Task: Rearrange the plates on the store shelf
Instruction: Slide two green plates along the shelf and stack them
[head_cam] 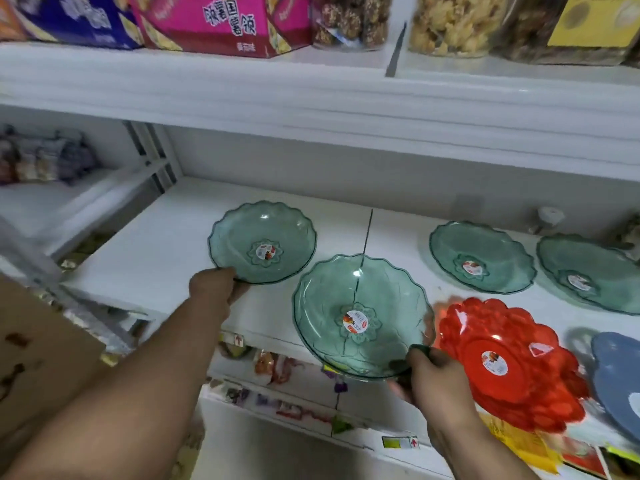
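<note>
Plates of translucent green plastic lie spread across a white store shelf (166, 244). A person's left hand (214, 287) pinches the near rim of the far-left green plate (262, 241), which rests flat on the shelf. The right hand (433, 379) closes its grip on the near edge of a second green plate (360, 315), tilted at the shelf's front. Just beside it lies a red plate (509, 362); two more green plates (481, 256) lie farther right.

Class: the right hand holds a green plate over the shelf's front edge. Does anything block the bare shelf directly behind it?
Nothing visible does. The right hand grips the near green plate; the shelf behind it is bare, between the left green plate and the right green plate.
</note>
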`<act>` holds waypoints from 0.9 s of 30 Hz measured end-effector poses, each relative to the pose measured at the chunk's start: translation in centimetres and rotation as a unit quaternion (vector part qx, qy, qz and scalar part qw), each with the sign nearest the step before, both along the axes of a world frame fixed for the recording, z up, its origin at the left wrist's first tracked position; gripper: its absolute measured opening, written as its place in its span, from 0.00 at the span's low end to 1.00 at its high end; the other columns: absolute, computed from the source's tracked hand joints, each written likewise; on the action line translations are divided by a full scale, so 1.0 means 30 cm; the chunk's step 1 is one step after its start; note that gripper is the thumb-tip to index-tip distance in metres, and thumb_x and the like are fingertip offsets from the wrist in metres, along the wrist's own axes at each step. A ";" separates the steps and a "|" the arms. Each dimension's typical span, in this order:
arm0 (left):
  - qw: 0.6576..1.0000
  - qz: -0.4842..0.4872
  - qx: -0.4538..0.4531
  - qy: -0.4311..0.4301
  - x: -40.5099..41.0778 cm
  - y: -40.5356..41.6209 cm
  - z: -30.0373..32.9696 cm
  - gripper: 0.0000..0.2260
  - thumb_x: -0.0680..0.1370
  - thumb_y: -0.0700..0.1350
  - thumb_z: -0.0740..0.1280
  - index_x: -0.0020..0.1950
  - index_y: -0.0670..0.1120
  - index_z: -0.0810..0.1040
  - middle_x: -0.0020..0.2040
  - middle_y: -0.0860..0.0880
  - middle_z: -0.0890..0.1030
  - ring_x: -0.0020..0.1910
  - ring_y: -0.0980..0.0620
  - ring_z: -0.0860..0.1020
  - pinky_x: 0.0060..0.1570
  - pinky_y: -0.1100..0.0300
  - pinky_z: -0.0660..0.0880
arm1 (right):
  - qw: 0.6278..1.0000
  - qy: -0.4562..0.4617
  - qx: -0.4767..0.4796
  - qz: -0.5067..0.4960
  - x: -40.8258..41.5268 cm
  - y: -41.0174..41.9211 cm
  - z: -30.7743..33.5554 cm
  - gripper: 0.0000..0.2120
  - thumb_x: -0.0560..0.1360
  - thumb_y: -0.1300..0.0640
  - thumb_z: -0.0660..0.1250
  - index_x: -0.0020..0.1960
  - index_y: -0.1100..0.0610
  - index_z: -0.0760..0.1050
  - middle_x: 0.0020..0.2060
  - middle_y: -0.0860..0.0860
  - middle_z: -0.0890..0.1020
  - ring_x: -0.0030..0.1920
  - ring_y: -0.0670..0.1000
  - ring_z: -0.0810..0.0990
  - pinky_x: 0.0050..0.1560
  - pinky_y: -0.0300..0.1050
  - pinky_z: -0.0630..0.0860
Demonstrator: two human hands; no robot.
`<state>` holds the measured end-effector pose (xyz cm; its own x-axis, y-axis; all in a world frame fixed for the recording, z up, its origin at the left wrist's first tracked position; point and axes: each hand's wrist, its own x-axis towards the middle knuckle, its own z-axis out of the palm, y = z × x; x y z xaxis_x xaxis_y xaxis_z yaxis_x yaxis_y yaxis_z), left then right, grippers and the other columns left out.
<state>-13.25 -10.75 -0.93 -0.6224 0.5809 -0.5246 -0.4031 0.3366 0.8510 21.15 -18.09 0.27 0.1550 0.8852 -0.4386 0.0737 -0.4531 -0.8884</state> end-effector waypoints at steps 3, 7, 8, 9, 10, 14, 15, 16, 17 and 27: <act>0.999 0.039 -0.024 0.028 0.000 -0.165 0.037 0.05 0.76 0.36 0.63 0.41 0.40 0.76 0.34 0.43 0.81 0.31 0.48 0.79 0.18 0.60 0.74 | 0.999 0.049 -0.021 0.002 0.014 0.002 0.007 0.08 0.78 0.65 0.62 0.45 0.68 0.78 0.31 0.60 0.85 0.29 0.54 0.83 0.34 0.47 0.84; 0.993 0.103 -0.024 0.048 -0.057 -0.334 0.044 0.05 0.73 0.36 0.62 0.38 0.38 0.75 0.21 0.46 0.79 0.34 0.43 0.76 0.31 0.59 0.71 | 0.995 0.095 -0.037 0.012 -0.022 0.002 0.015 0.08 0.79 0.65 0.62 0.47 0.67 0.78 0.34 0.60 0.85 0.33 0.55 0.84 0.29 0.40 0.81; 0.992 0.113 -0.027 0.050 -0.066 -0.368 0.049 0.05 0.74 0.36 0.62 0.39 0.38 0.75 0.22 0.45 0.79 0.33 0.43 0.77 0.31 0.59 0.73 | 0.995 0.097 -0.036 0.017 -0.036 0.001 0.017 0.08 0.79 0.65 0.62 0.47 0.66 0.78 0.31 0.58 0.85 0.33 0.56 0.84 0.30 0.40 0.82; 0.991 0.122 -0.022 0.049 -0.065 -0.397 0.062 0.05 0.76 0.35 0.62 0.40 0.37 0.75 0.23 0.44 0.80 0.29 0.43 0.79 0.28 0.59 0.76 | 0.995 0.093 -0.034 0.022 -0.053 -0.001 0.023 0.08 0.79 0.64 0.61 0.47 0.66 0.78 0.29 0.57 0.85 0.33 0.56 0.84 0.30 0.41 0.83; 0.990 0.129 -0.014 0.049 -0.068 -0.418 0.072 0.05 0.77 0.34 0.62 0.42 0.36 0.75 0.26 0.42 0.81 0.24 0.45 0.80 0.25 0.60 0.77 | 0.995 0.091 -0.031 0.028 -0.070 -0.002 0.028 0.08 0.79 0.64 0.61 0.47 0.66 0.78 0.27 0.56 0.85 0.32 0.56 0.83 0.30 0.41 0.83; 0.985 0.171 0.015 0.032 -0.128 -0.472 0.073 0.06 0.78 0.34 0.66 0.54 0.34 0.75 0.35 0.40 0.83 0.20 0.49 0.80 0.20 0.62 0.77 | 0.995 0.091 -0.029 0.035 -0.158 0.016 0.052 0.09 0.78 0.62 0.60 0.47 0.66 0.78 0.28 0.59 0.85 0.31 0.57 0.82 0.29 0.40 0.82; 0.984 0.176 0.023 0.027 -0.157 -0.477 0.068 0.08 0.78 0.35 0.66 0.56 0.34 0.75 0.38 0.39 0.83 0.21 0.48 0.81 0.21 0.61 0.78 | 0.994 0.095 -0.029 0.034 -0.186 0.023 0.058 0.09 0.79 0.62 0.60 0.48 0.66 0.78 0.29 0.59 0.85 0.31 0.57 0.82 0.29 0.40 0.83; 0.983 0.179 0.025 0.024 -0.190 -0.479 0.064 0.09 0.78 0.35 0.67 0.57 0.34 0.75 0.43 0.38 0.83 0.22 0.48 0.81 0.22 0.60 0.79 | 0.994 0.098 -0.026 0.032 -0.215 0.031 0.063 0.09 0.79 0.62 0.60 0.48 0.66 0.78 0.29 0.59 0.86 0.32 0.57 0.83 0.30 0.41 0.83; 0.983 0.178 0.029 0.020 -0.219 -0.475 0.061 0.10 0.78 0.35 0.67 0.58 0.34 0.75 0.47 0.38 0.83 0.24 0.48 0.82 0.23 0.59 0.80 | 0.994 0.102 -0.023 0.029 -0.245 0.038 0.068 0.10 0.79 0.62 0.60 0.49 0.66 0.78 0.30 0.59 0.86 0.33 0.57 0.83 0.31 0.41 0.84; 0.988 0.143 0.048 -0.017 -0.525 -0.365 0.048 0.03 0.79 0.36 0.64 0.48 0.42 0.76 0.42 0.43 0.83 0.36 0.44 0.84 0.28 0.57 0.82 | 0.988 0.153 -0.023 -0.025 -0.560 0.080 0.103 0.11 0.80 0.60 0.60 0.50 0.66 0.77 0.41 0.65 0.86 0.38 0.59 0.85 0.38 0.46 0.85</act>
<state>-28.99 -21.70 0.50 -0.7509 0.4321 -0.4994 -0.4991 0.1239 0.8576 4.34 -15.68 3.37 0.0523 0.8580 -0.5109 -0.2189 -0.4894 -0.8442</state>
